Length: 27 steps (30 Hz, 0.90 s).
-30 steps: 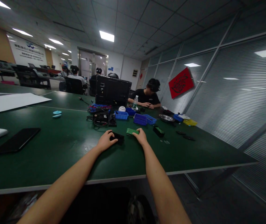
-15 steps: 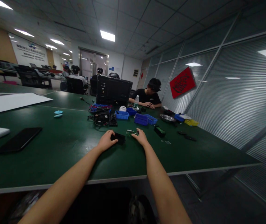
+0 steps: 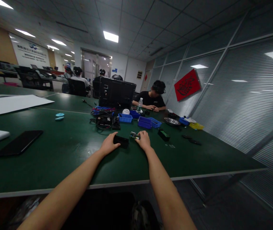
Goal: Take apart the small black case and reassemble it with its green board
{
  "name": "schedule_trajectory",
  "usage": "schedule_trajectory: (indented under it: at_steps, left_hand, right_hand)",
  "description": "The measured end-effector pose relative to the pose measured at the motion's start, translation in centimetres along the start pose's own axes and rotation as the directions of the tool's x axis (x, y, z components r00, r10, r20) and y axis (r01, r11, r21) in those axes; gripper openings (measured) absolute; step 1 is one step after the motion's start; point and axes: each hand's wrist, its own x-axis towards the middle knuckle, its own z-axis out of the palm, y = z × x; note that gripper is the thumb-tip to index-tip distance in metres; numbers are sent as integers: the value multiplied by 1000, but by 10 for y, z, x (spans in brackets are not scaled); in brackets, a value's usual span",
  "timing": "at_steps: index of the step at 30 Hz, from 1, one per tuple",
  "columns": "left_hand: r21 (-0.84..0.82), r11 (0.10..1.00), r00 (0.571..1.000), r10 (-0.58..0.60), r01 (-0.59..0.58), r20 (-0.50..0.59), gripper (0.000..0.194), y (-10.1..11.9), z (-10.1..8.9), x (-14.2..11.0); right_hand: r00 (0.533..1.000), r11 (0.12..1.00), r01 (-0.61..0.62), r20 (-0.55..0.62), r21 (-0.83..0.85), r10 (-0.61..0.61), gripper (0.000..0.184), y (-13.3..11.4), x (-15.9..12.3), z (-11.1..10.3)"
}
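Observation:
My left hand (image 3: 109, 144) grips the left end of a black plastic case (image 3: 121, 141), thumb on the near side and fingers on the far side. Just right of it, my right hand (image 3: 143, 140) is closed on a small green circuit board (image 3: 134, 135), whose left part sticks out from the fingers. A narrow gap separates board and case. Further right lies a second black case (image 3: 164, 134) with a green board inside it. Small clear pieces (image 3: 172, 146) rest on the table near that case.
Blue bins (image 3: 125, 118), a black power adapter (image 3: 104, 121) with cables and a monitor (image 3: 117, 93) stand beyond my hands. A metal dish (image 3: 172, 121) sits at the right. A black phone-like slab (image 3: 19, 143) lies left on the green table (image 3: 62, 159). Another person (image 3: 148, 99) sits across.
The circuit board has turned in my right hand and now shows a different, lighter face. My right hand has shifted slightly left. The left hand keeps its grip on the case.

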Motion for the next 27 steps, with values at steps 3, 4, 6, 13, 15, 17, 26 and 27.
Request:
schedule_trajectory:
  at_steps: [3, 4, 6, 13, 15, 17, 26, 27]
  left_hand:
    - [-25, 1000, 1000, -16, 16, 4, 70, 1, -1, 0]
    - [-32, 999, 1000, -23, 23, 5, 70, 1, -1, 0]
    - [-42, 998, 999, -36, 36, 9, 71, 2, -1, 1]
    - [-41, 999, 999, -34, 34, -5, 70, 0, 2, 2]
    - [-40, 999, 999, -34, 33, -6, 70, -1, 2, 2]
    - [-41, 999, 1000, -27, 27, -10, 70, -2, 2, 2]
    - [-47, 998, 999, -33, 33, -5, 70, 1, 0, 1]
    - [-47, 998, 999, -33, 33, -6, 70, 1, 0, 1]
  right_hand:
    - [998, 997, 58, 40, -43, -56, 32, -4, -1, -4]
    - [996, 996, 74, 56, -51, -72, 33, -5, -2, -5]
    - [992, 992, 105, 79, -65, -100, 34, -9, -2, -9]
    - [983, 981, 174, 70, -87, -169, 32, -25, -5, -17]
    - [983, 983, 172, 79, -61, -167, 33, -26, -5, -18]
    - [982, 986, 166, 98, -26, -162, 34, -26, -5, -18]
    - [979, 982, 184, 80, 40, -187, 39, -32, -6, -19]
    - [980, 983, 181, 82, 43, -184, 39, -33, -6, -19]
